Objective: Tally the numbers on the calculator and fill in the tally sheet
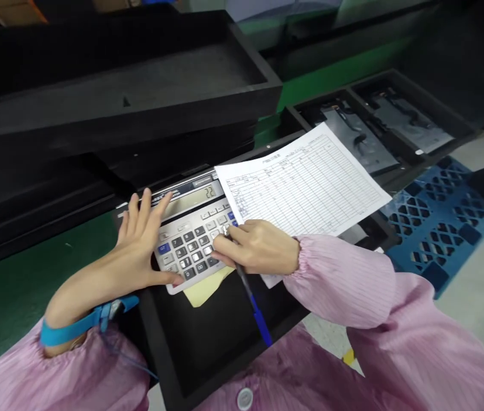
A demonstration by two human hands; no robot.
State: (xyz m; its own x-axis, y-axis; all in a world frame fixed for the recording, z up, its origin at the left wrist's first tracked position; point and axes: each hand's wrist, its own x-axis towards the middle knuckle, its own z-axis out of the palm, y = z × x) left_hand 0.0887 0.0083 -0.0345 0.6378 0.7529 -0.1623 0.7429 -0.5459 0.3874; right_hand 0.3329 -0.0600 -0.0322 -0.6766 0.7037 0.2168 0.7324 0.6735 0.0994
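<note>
A silver desk calculator (pixel 182 228) lies tilted on a black tray (pixel 208 348), its display reading what looks like 22. My left hand (pixel 139 245) is spread over the calculator's left side, the thumb by its lower corner and the fingertips near the display. My right hand (pixel 254 245) grips a pen (pixel 255 308) with a blue end over the right-hand keys. Beside the calculator, partly under my right hand, rests a printed table sheet (pixel 306 182) with some handwriting. A yellow slip of paper (pixel 208 286) sticks out below the calculator.
Large black trays (pixel 139 103) are stacked at the back left. To the right, a compartmented black tray (pixel 396 125) holds flat panels with cables. A blue plastic pallet (pixel 443 217) sits on the floor. A blue wrist strap (pixel 71 331) with a cord circles my left wrist.
</note>
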